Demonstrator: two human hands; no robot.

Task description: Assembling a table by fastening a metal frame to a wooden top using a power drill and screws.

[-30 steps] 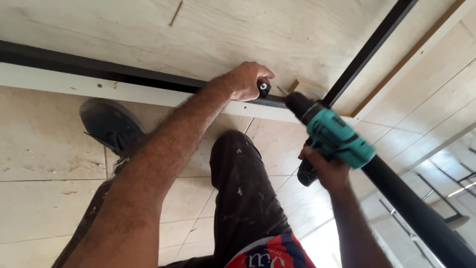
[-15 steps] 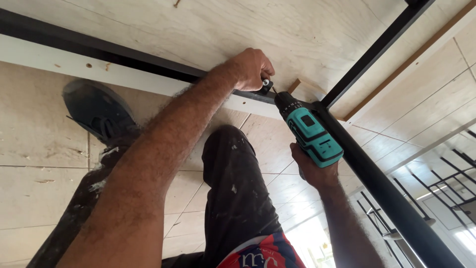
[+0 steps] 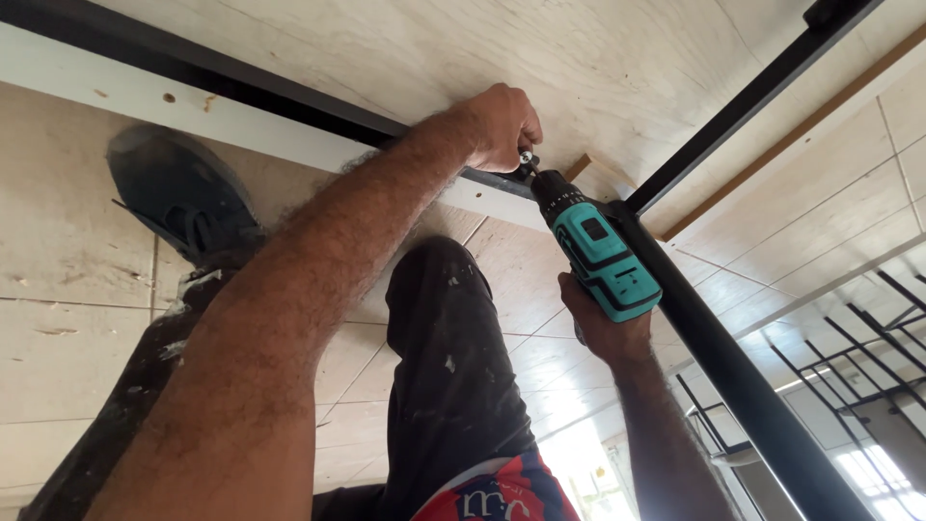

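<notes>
My right hand grips the handle of a teal and black cordless drill. The drill's tip points up-left at a black metal bar that runs along a white wooden strip. My left hand is closed around a small fastener right at the drill tip, resting on the black bar. A pale plywood sheet lies beyond the bar.
My dark paint-flecked trouser leg and a dark shoe rest on pale floor tiles. A thick black tube runs to the lower right, a thinner black bar to the upper right. Black railings stand at right.
The drill has moved left and its tip now sits at my left hand's fingers on the black bar. The view has shifted closer to the bar.
</notes>
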